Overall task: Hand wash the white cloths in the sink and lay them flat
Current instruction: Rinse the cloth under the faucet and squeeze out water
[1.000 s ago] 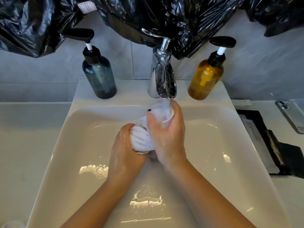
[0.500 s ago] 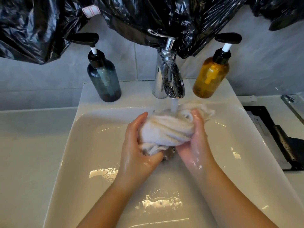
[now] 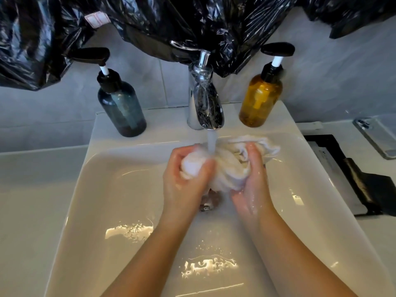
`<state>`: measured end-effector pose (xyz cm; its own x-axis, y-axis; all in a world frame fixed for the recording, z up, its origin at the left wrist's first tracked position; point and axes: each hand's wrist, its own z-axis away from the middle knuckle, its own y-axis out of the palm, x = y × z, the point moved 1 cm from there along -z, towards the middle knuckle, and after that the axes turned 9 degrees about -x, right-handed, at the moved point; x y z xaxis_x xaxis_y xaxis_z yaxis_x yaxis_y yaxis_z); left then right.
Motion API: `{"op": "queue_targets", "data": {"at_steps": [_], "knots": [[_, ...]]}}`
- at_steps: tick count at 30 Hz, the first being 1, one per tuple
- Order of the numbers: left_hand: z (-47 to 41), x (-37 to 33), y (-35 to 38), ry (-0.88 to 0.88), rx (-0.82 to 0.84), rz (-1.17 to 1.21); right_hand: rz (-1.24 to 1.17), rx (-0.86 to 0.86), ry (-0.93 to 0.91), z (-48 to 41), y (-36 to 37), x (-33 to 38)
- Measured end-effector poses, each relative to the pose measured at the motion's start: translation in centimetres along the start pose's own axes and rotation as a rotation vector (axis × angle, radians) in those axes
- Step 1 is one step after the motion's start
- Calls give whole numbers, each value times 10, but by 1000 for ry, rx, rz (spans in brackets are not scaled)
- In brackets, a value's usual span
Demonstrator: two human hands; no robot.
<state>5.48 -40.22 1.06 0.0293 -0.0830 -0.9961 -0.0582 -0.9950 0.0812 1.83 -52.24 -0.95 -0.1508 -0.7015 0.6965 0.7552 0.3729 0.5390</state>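
White sink [image 3: 107, 189], grey wall [image 3: 321, 82] — fingers [image 3: 179, 154] of left hand [image 3: 182, 187] and right hand [image 3: 252, 189] clutch the cloth [image 3: 227, 168].

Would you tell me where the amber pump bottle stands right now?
In the head view, the amber pump bottle stands on the back ledge of the sink, right of the running tap.

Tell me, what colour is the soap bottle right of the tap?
Amber yellow with a black pump, seen in the head view: soap bottle.

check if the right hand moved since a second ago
Yes. The right hand shifted right: it was under the tap spout, now it grips the cloth to the right of the water stream.
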Motion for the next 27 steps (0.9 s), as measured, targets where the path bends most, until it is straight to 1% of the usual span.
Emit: {"op": "queue_targets", "data": {"at_steps": [1,2,3,4,5,6,8,9,10,11,12,13,14,15,16,17,18,19,21,22,25,27], "knots": [[4,2,-1,165,76,-35,-4,3,33,1,0,3],[7,4,-3,292,148,-61,-7,8,61,1,-2,5],[8,7,-4,354,201,-79,-28,49,90,0,-4,7],[7,9,-6,337,228,-86,-50,67,109,-3,-6,7],[6,10,-6,251,234,-79,-45,50,121,-2,-6,9],[7,9,-6,110,222,-71,-13,22,119,-3,-7,11],[10,9,-4,-247,244,-30,54,-12,64,-3,-6,13],[10,12,-4,-398,270,33,79,-42,29,-2,-4,14],[10,14,-4,-468,274,98,88,-54,0,-2,-2,12],[8,14,-4,-442,241,125,76,-48,-11,-1,2,12],[5,11,-6,-344,191,117,42,-33,-6,0,5,11],[2,8,-9,-184,154,71,1,6,15,1,7,9],[-3,5,-15,0,157,-21,-39,56,55,2,9,8],[-8,3,-20,169,201,-121,-63,102,106,4,10,8],[-11,2,-25,274,251,-193,-75,130,153,4,11,8],[-13,1,-29,269,291,-200,-84,138,180,4,10,7],[-14,0,-31,181,306,-154,-88,146,183,4,9,7],[-13,0,-31,54,290,-66,-92,150,172,4,8,7],[-10,1,-26,-230,213,85,-93,145,158,6,8,5],[-8,0,-22,-348,198,119,-81,140,153,7,8,4],[-3,-2,-16,-616,246,197,-50,155,147,9,8,4],[0,-4,-13,-727,247,199,-44,180,130,8,8,5]]}}
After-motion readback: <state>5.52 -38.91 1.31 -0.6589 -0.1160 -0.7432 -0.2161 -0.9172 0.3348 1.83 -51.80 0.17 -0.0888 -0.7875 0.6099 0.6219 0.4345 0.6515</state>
